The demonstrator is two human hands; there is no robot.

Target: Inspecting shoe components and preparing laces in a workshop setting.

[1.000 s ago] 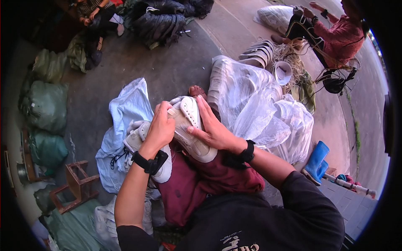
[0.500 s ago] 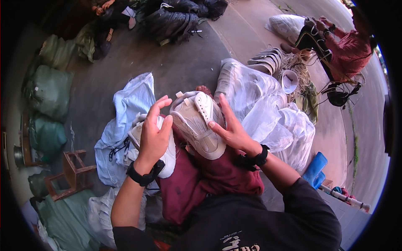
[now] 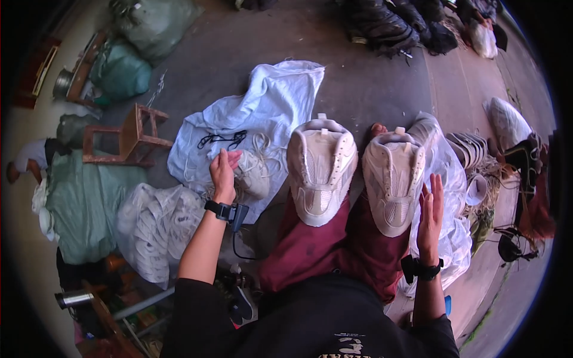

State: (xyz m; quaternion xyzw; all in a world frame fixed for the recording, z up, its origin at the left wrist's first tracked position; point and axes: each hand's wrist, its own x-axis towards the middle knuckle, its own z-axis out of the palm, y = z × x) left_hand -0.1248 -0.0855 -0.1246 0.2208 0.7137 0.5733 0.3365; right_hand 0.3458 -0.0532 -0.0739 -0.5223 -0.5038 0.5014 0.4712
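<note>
Two beige-and-white sneakers rest toe toward me on my maroon-trousered thighs: a left sneaker (image 3: 322, 173) and a right sneaker (image 3: 394, 182), apart from each other, with no laces in their eyelets. My left hand (image 3: 224, 176) is raised with its fingers stretched out, holding nothing. Beside it, another pale sneaker with loose laces (image 3: 253, 174) lies on a light-blue woven sack (image 3: 262, 101), with a bundle of black cord (image 3: 222, 139) above. Just right of the right sneaker, my right hand (image 3: 430, 218) is upright and open, fingers extended, with nothing in it.
Clear plastic bags of shoe parts flank me, a left bag (image 3: 158, 230) and a right bag (image 3: 456, 238). A wooden stool (image 3: 134, 137) and green sacks (image 3: 89, 203) stand at the left. Black bundles (image 3: 382, 27) lie far off. Other people are at the edges.
My hands have moved apart and away from the two sneakers, which now stand side by side on my thighs. The view has swung left, showing more of the stool and the sack.
</note>
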